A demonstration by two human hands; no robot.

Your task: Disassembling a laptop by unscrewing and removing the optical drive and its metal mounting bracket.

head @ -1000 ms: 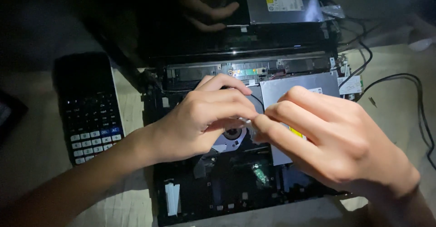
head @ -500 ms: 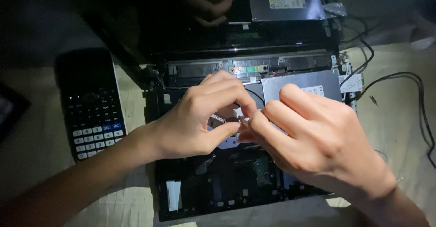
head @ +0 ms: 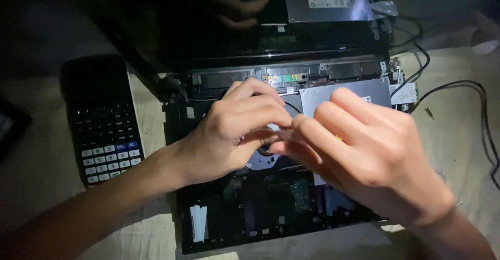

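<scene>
Black plastic laptop chassis [head: 260, 213], opened up w/ innards exposed, lies on the pale worktop [head: 458, 135] in dim light. Both hands meet over its centre, above the round fan [head: 263, 158]. Left hand [head: 229, 135]: fingers curled in, thumb and fingertips pinched together right at the fan's upper edge; can't tell what, if anything, sits in that grip – too dark and hidden. Right hand [head: 364, 156]: knuckles up, fingers bent toward the left hand's, tips touching or nearly so; its grip also can't be read, as the palm side is hidden. Silver metal plate [head: 333, 91] shows just behind the right hand. Green circuit strip [head: 284, 77] runs along the chassis's far edge. Calculator [head: 101, 119] lies left of the chassis, near the left forearm. Silver optical drive [head: 325, 0] is at top, beside another person's hand [head: 234, 2]. Black cables [head: 469, 91] trail off right; small screw [head: 428, 112] lies near them.
</scene>
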